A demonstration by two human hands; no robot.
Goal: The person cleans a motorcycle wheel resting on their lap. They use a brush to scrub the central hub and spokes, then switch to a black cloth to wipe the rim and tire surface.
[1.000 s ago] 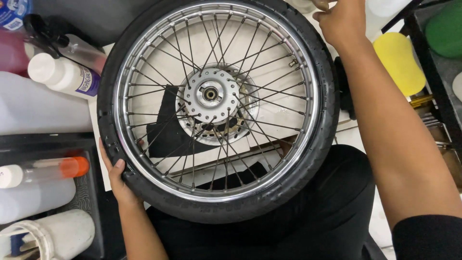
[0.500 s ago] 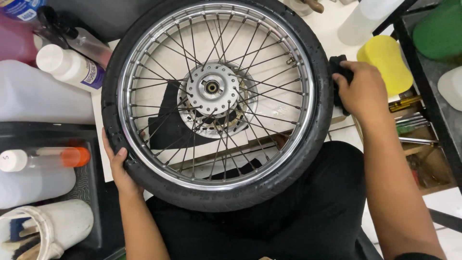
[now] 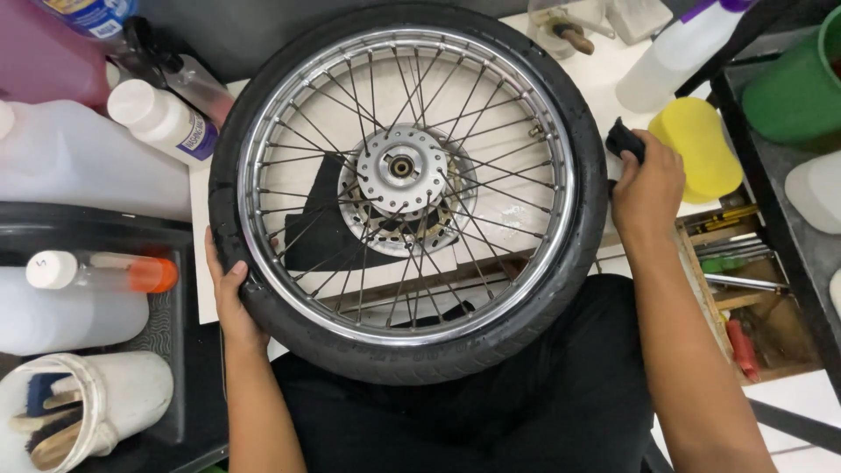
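A spoked motorcycle wheel with a black tyre and chrome rim lies flat across my lap. My left hand grips the tyre's lower left edge, thumb on the sidewall. My right hand is pressed against the tyre's right side, closed on a small black sponge. The hub and a brake disc sit in the wheel's middle.
A yellow sponge lies just right of my right hand. White bottles and a large jug stand at the left, a tub of brushes at lower left. A wooden tool tray and a green container are at the right.
My right hand came down from the wheel's top right to its right side and now holds the black sponge against the tyre. The left hand stayed on the lower left edge.
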